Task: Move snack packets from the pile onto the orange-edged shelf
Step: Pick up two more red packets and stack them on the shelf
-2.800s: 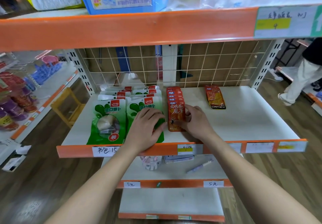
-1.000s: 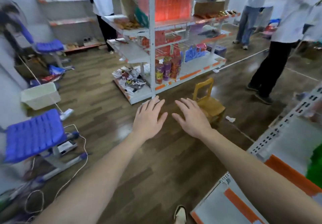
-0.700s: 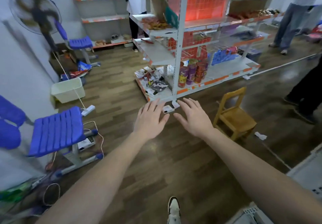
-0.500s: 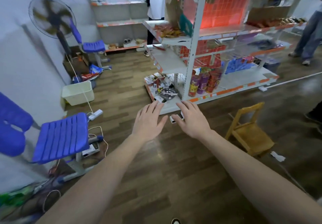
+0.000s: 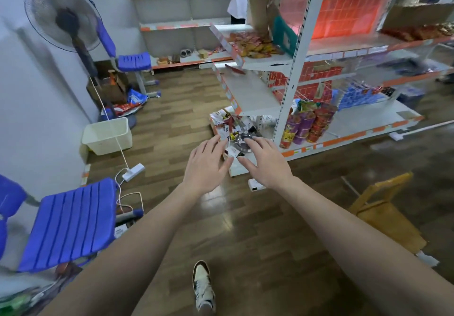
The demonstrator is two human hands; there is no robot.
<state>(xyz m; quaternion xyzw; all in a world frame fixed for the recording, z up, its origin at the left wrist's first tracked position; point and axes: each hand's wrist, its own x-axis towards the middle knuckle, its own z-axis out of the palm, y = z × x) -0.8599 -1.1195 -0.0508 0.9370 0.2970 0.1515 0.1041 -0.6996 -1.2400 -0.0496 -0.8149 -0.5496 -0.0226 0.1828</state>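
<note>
The person holds both arms stretched forward over the wooden floor. The left hand [image 5: 206, 165] and the right hand [image 5: 266, 164] hang side by side, palms down, fingers straight and spread, thumbs nearly meeting; neither holds anything. At twelve o'clock, just past the fingertips in the picture, a pile of snack packets [image 5: 226, 126] lies jumbled on the bottom board at the near end of an orange-edged shelving unit [image 5: 253, 94]. That unit runs off toward two o'clock, with tall snack cups [image 5: 307, 126] standing on its lowest board and more loose packets [image 5: 255, 46] on a higher board at one o'clock. A blue chair [image 5: 71, 222] stands at eight o'clock, a white bin [image 5: 108, 136] at ten, and a standing fan [image 5: 61, 17] at eleven. A small wooden chair [image 5: 383, 215] sits at four o'clock. One shoe [image 5: 202, 285] shows at six o'clock.
</note>
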